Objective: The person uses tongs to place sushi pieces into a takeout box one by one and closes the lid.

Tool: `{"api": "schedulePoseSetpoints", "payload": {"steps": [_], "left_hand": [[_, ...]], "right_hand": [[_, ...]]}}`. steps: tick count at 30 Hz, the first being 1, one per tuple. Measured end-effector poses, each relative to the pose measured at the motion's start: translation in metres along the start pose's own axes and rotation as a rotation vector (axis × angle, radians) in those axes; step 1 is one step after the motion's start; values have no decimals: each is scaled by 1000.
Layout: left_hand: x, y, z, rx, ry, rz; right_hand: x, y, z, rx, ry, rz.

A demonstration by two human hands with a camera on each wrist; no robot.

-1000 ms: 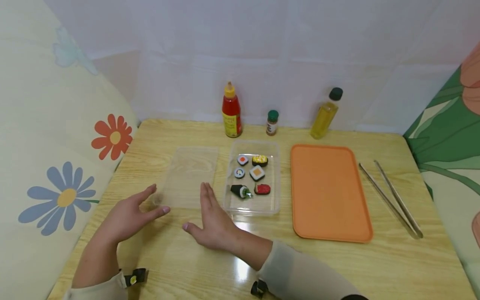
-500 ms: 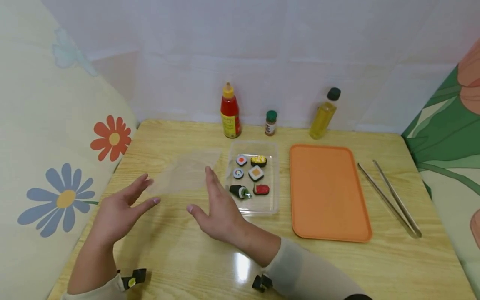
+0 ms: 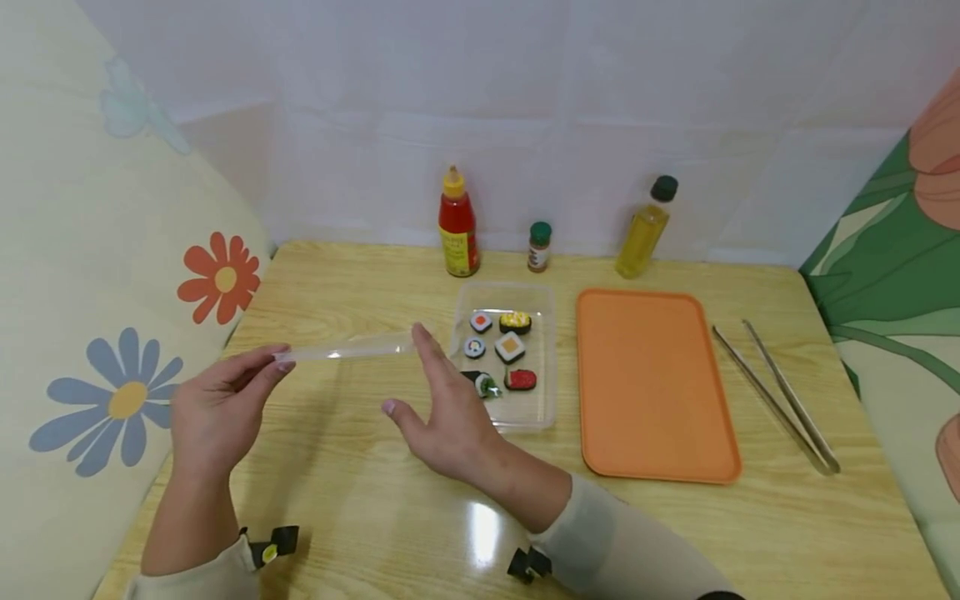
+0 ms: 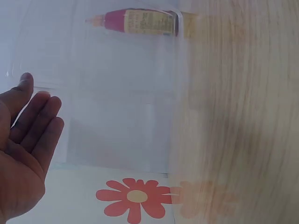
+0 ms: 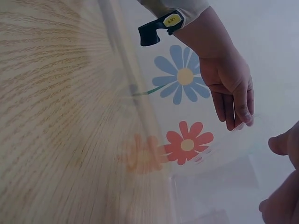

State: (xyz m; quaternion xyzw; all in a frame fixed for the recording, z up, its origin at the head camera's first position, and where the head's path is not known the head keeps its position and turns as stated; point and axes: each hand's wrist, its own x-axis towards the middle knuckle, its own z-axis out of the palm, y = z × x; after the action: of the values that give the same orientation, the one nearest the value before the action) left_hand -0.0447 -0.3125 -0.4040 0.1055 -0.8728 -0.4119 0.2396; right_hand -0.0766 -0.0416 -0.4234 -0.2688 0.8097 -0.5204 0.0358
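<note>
Two bare hands are seen: left hand [image 3: 217, 408], right hand [image 3: 442, 417]. No gloves, rings or watch are visible. Nails are kept short and unpainted.

Both forearms are covered by light beige, close-fitting sleeves: left sleeve [image 3: 202, 575], right sleeve [image 3: 622, 550]. The right sleeve ends just short of the wrist; a dark patch is seen at its lower edge in the head view.

A small black clip [image 3: 272, 546] with a round yellow mark is fixed at the left cuff. In the right wrist view the same clip [image 5: 161, 27] is shown as a black bracket with a yellow oval label. A matching black clip [image 3: 528, 565] sits at the right cuff.
</note>
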Motion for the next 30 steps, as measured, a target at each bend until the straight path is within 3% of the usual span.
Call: {"api": "schedulePoseSetpoints", "payload": {"steps": [6, 12, 22, 30], "left_hand": [[2, 2, 3, -34, 117, 155], [4, 13, 1, -34, 219, 270], [16, 30, -16, -241, 277, 401], [22, 44, -25, -317, 289, 409]], "right_hand": [[-1, 3, -1, 1, 36, -43], [-2, 9, -1, -45, 91, -119], [-2, 21, 2, -18, 161, -199], [1, 25, -1, 34, 285, -316]]}}
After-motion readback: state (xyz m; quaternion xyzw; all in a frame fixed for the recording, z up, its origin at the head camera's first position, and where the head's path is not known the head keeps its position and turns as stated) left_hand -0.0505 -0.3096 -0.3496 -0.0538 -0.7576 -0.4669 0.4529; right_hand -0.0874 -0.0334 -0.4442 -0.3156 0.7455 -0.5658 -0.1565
